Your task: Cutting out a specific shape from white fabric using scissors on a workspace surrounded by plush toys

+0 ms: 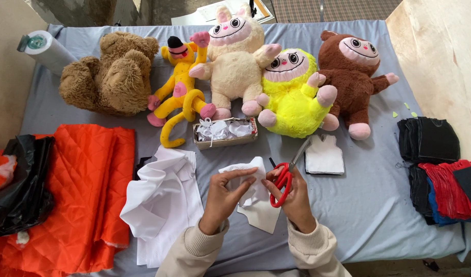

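Centrally, small cardboard box point(226, 139) holds crumpled white fabric scraps point(221, 129).

Scissors point(285, 174) right of cloth point(252, 197) (touching)

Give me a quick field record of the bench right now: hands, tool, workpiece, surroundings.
left hand: pinches the white fabric piece at its top edge
right hand: holds red-handled scissors, blades pointing up and away
workpiece: white fabric piece, held above the grey-blue table cover
left of hands: folded white cloth, orange quilted fabric
right of hands: vest-shaped white cutout, dark and red fabric stacks
behind: small box of white scraps, row of plush toys
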